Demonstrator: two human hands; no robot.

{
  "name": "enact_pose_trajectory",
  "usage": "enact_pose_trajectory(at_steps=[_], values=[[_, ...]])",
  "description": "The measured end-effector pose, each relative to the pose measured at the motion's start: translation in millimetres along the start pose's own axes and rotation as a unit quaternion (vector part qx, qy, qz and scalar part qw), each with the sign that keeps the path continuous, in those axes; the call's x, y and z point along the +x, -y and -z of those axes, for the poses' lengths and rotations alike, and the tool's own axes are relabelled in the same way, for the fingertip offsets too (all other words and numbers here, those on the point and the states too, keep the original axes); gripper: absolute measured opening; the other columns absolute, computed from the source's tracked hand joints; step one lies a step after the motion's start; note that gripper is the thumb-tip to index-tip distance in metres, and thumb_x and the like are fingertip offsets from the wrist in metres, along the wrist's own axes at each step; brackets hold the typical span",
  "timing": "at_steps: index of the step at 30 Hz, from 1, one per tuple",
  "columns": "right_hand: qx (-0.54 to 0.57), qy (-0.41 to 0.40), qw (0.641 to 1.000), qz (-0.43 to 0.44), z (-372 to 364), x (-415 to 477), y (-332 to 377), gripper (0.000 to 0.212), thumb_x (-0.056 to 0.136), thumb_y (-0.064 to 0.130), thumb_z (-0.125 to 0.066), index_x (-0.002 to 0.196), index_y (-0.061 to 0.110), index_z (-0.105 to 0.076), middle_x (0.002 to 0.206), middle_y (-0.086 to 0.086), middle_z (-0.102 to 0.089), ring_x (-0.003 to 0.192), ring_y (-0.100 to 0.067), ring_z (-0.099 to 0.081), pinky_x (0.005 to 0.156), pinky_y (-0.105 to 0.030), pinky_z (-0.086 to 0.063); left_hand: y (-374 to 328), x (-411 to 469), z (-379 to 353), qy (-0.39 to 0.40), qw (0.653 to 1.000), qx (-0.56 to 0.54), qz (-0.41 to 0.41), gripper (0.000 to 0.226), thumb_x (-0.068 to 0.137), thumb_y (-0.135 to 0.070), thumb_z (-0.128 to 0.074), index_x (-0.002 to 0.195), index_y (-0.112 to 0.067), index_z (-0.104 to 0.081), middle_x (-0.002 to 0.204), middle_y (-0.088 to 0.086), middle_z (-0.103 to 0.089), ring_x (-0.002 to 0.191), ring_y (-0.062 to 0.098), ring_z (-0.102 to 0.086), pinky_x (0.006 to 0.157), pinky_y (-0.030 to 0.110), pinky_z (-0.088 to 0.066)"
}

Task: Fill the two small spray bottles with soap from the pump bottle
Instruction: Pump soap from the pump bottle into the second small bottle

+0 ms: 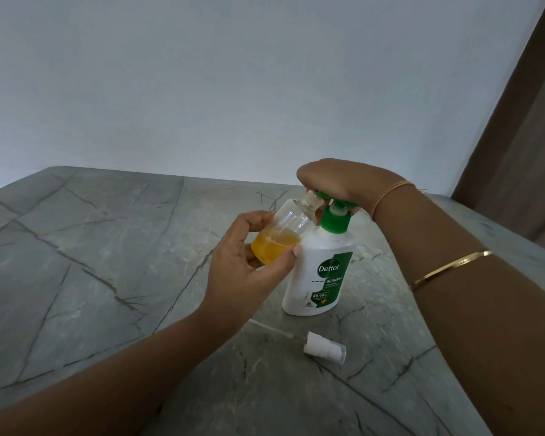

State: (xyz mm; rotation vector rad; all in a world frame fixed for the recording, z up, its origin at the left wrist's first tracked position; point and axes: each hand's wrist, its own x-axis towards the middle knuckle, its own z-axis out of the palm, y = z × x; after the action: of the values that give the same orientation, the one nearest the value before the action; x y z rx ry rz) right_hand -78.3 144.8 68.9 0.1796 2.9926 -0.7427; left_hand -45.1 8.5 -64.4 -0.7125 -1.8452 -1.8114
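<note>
A white pump bottle [318, 275] with a green label and green pump head stands upright on the grey marble table [107, 247]. My right hand [331, 180] rests on top of the pump head, fingers curled over it. My left hand [243, 272] holds a small clear spray bottle [287, 228] tilted, its open neck up against the green nozzle. Orange-yellow soap fills roughly the bottom third of the small bottle. Its white spray cap [323, 350] with a long dip tube lies on the table in front of the pump bottle. Only one small bottle is in view.
A pale wall rises behind the table's far edge. A brown curtain [523, 136] hangs at the right. Both my forearms cross the near part of the table, and bangles sit on the right wrist.
</note>
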Motion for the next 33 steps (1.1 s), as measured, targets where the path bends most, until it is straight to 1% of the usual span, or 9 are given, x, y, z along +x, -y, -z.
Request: enact_pose_trajectory(at_steps=[3, 6, 10, 12, 15, 19, 24, 28, 33], values=[[0.011, -0.001, 1.000, 0.003, -1.2, -0.6, -0.5, 0.022, 0.086, 0.019, -0.034, 0.067, 0.013, -0.043, 0.026, 0.010, -0.045, 0.046, -0.016, -0.043, 0.032, -0.010, -0.034, -0.1, -0.5, -0.2, 0.002, 1.000, 0.001, 0.003, 0.038, 0.069, -0.037, -0.072, 0.102, -0.033, -0.052, 0.103, -0.012, -0.062, 0.086, 0.008, -0.067, 0.064, 0.021, -0.056], [0.010, 0.002, 1.000, 0.003, 1.1, -1.6, 0.4, 0.028, 0.085, 0.021, -0.033, 0.067, 0.011, -0.052, 0.032, 0.007, -0.053, 0.051, -0.018, -0.048, 0.045, -0.017, -0.037, 0.0, -0.8, -0.6, 0.007, 1.000, -0.004, 0.004, 0.038, 0.069, -0.036, -0.072, 0.101, -0.034, -0.052, 0.103, -0.012, -0.062, 0.086, 0.008, -0.067, 0.064, 0.021, -0.056], [-0.021, 0.007, 1.000, 0.010, 6.9, -0.3, 2.9, 0.042, 0.085, 0.027, -0.032, 0.071, 0.006, -0.066, 0.072, -0.009, -0.066, 0.061, -0.021, -0.052, 0.050, -0.022, -0.039, 1.1, -1.6, -0.4, 0.009, 1.000, 0.003, 0.003, 0.039, 0.068, -0.040, -0.072, 0.101, -0.035, -0.052, 0.103, -0.011, -0.062, 0.085, 0.007, -0.067, 0.064, 0.021, -0.056], [-0.027, 0.015, 1.000, 0.004, 7.1, -0.1, 2.0, 0.042, 0.082, 0.027, -0.032, 0.071, 0.006, -0.067, 0.078, -0.010, -0.065, 0.062, -0.020, -0.051, 0.051, -0.023, -0.040, 1.4, -1.4, -0.5, 0.006, 1.000, 0.010, -0.003, 0.037, 0.069, -0.037, -0.071, 0.101, -0.035, -0.051, 0.102, -0.014, -0.062, 0.085, 0.005, -0.066, 0.063, 0.018, -0.055], [-0.027, 0.019, 0.999, 0.004, 5.2, 1.1, 0.9, 0.041, 0.081, 0.025, -0.032, 0.068, 0.007, -0.066, 0.071, -0.007, -0.065, 0.059, -0.019, -0.049, 0.049, -0.022, -0.038, 1.4, -0.7, -0.7, 0.003, 1.000, 0.009, -0.005, 0.037, 0.069, -0.035, -0.071, 0.101, -0.035, -0.051, 0.100, -0.017, -0.061, 0.085, 0.004, -0.066, 0.063, 0.017, -0.054], [-0.027, 0.008, 1.000, 0.012, 0.4, 0.6, -0.2, 0.032, 0.083, 0.020, -0.033, 0.062, 0.009, -0.055, 0.038, 0.004, -0.057, 0.051, -0.018, -0.047, 0.045, -0.018, -0.035, 1.4, -0.6, -0.3, 0.004, 1.000, 0.005, 0.001, 0.037, 0.070, -0.034, -0.071, 0.101, -0.036, -0.051, 0.098, -0.025, -0.061, 0.088, 0.001, -0.065, 0.063, 0.015, -0.053], [-0.002, 0.009, 1.000, 0.011, -1.9, -1.9, -3.7, 0.025, 0.083, 0.018, -0.037, 0.060, 0.013, -0.047, 0.061, -0.007, -0.052, 0.058, -0.021, -0.043, 0.051, -0.024, -0.037, -1.1, -0.4, -0.4, -0.001, 1.000, 0.000, -0.004, 0.037, 0.070, -0.033, -0.071, 0.101, -0.034, -0.052, 0.099, -0.021, -0.061, 0.086, 0.002, -0.066, 0.063, 0.015, -0.053], [-0.004, 0.004, 1.000, -0.001, 1.9, -3.1, -1.7, 0.028, 0.084, 0.021, -0.035, 0.064, 0.012, -0.053, 0.032, 0.008, -0.053, 0.050, -0.017, -0.046, 0.042, -0.015, -0.037, -2.6, -1.4, -0.9, 0.005, 1.000, 0.001, -0.010, 0.039, 0.069, -0.038, -0.073, 0.101, -0.036, -0.051, 0.102, -0.018, -0.060, 0.087, 0.003, -0.065, 0.064, 0.017, -0.054], [-0.036, 0.006, 0.999, 0.013, 8.4, -1.9, 2.2, 0.043, 0.083, 0.028, -0.032, 0.064, 0.008, -0.066, 0.075, -0.010, -0.067, 0.061, -0.021, -0.052, 0.050, -0.022, -0.040, -3.0, -0.5, -1.1, 0.001, 1.000, 0.003, -0.005, 0.039, 0.068, -0.044, -0.071, 0.101, -0.035, -0.051, 0.103, -0.017, -0.060, 0.088, 0.002, -0.065, 0.064, 0.015, -0.054]])
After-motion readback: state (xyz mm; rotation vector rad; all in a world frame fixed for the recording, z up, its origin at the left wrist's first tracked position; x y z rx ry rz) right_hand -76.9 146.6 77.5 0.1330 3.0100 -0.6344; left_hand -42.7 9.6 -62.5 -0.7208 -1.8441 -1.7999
